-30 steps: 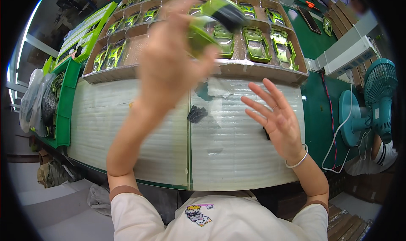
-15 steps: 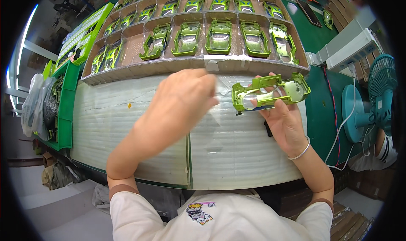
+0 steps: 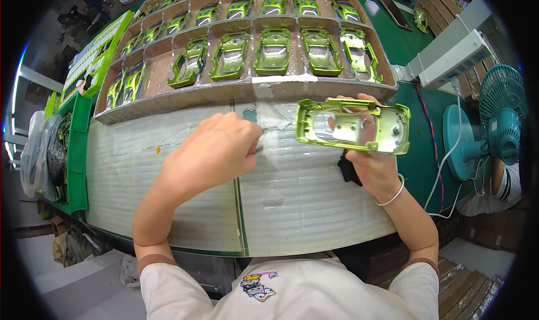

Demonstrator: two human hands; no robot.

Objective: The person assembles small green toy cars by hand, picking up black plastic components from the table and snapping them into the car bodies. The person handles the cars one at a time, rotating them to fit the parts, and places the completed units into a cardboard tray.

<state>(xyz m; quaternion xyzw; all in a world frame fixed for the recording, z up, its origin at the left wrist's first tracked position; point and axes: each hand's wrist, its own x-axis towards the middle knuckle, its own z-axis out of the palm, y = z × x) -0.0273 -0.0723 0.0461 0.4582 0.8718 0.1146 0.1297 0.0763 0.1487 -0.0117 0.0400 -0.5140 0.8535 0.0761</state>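
My right hand [image 3: 377, 171] grips a green toy car body shell [image 3: 387, 130], fingers behind it and thumb at its near edge. The shell's hollow inner side faces me, with a clear window piece inside. To the left, my left hand [image 3: 220, 149] is closed above the foam-covered work surface [image 3: 185, 219], apart from the shell. A small dark bit shows at its fingertips, too small to name. Partly hidden by my right hand, a black piece [image 3: 349, 168] lies on the surface.
A compartmented tray [image 3: 224, 90] of green car shells spans the far side. At left stand a green crate [image 3: 80, 151] with plastic bags and a light-green rack [image 3: 95, 56]. A teal fan [image 3: 499, 118], power strip [image 3: 460, 62] and phone [image 3: 394, 12] are at right.
My left hand has moved left and lower, away from the shell. My right hand has turned the shell so its inner side faces me more fully. The whole view has shifted slightly.
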